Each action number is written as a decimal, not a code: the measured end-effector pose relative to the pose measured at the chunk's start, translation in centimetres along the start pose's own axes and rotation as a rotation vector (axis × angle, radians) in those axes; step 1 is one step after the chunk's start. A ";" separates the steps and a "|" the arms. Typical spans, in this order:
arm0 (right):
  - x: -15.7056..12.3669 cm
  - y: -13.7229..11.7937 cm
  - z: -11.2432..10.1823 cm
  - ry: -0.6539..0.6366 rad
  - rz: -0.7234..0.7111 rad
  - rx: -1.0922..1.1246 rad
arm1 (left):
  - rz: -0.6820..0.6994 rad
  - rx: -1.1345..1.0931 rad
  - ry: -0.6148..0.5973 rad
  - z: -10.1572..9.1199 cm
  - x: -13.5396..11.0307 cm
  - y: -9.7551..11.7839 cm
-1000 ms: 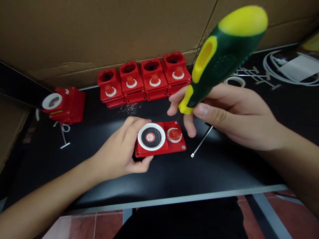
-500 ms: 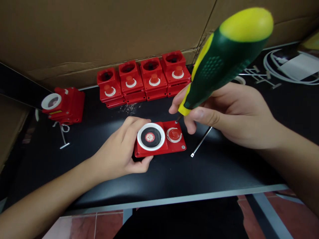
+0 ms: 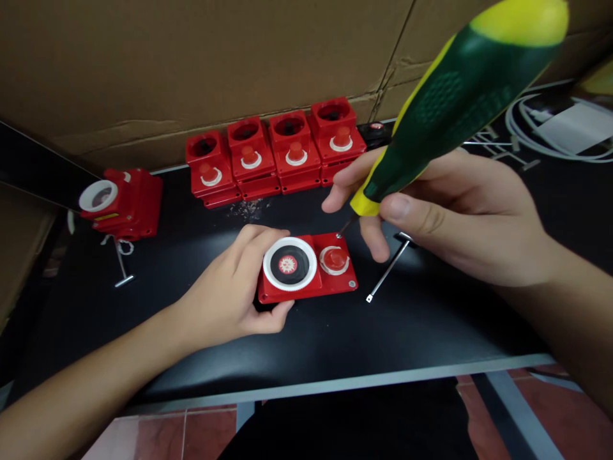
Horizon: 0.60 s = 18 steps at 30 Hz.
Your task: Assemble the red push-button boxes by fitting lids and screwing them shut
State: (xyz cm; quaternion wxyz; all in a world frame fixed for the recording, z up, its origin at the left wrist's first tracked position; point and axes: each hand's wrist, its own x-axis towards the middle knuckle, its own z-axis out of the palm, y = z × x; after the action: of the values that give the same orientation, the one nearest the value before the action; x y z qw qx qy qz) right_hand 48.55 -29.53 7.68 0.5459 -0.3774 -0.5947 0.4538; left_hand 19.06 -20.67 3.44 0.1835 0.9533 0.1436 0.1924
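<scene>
My left hand [image 3: 234,287] grips the left end of a flat red plate [image 3: 307,286] lying on the black table. The plate carries a white-rimmed black dial [image 3: 290,263] and a red button [image 3: 334,259]. My right hand [image 3: 450,211] pinches the lower end of a green and yellow screwdriver [image 3: 454,96], handle leaning up to the right. Its tip rests at the plate's far right corner.
Several red box units [image 3: 275,150] stand in a row against the cardboard wall. Another red unit [image 3: 124,201] lies at the left with a metal T-key [image 3: 122,265] beside it. A second metal key [image 3: 387,268] lies right of the plate. White cables [image 3: 555,128] sit far right.
The screwdriver handle has tilted further to the right and my right fingers have shifted round it. The tip stays at the plate corner; my left hand has not moved.
</scene>
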 end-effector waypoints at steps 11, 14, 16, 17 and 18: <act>-0.1 0.3 -0.2 0.005 -0.008 0.036 | 0.002 0.002 -0.002 0.0 0.0 0.0; 0.1 0.1 -0.2 0.016 0.005 0.018 | 0.008 -0.004 0.004 0.0 0.0 0.0; 0.2 0.0 -0.4 0.005 0.021 -0.024 | 0.007 -0.010 0.005 0.0 0.0 -0.1; 0.3 0.0 -0.5 -0.009 0.024 -0.045 | 0.008 -0.013 0.007 0.1 0.0 -0.1; 0.3 0.0 -0.6 -0.025 0.026 -0.061 | 0.009 -0.016 0.010 0.1 0.0 -0.1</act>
State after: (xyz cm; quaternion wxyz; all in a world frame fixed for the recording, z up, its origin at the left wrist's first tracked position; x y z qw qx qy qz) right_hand 49.11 -29.13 7.76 0.5208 -0.3959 -0.6101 0.4470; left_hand 19.04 -20.61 3.29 0.1893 0.9515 0.1385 0.1990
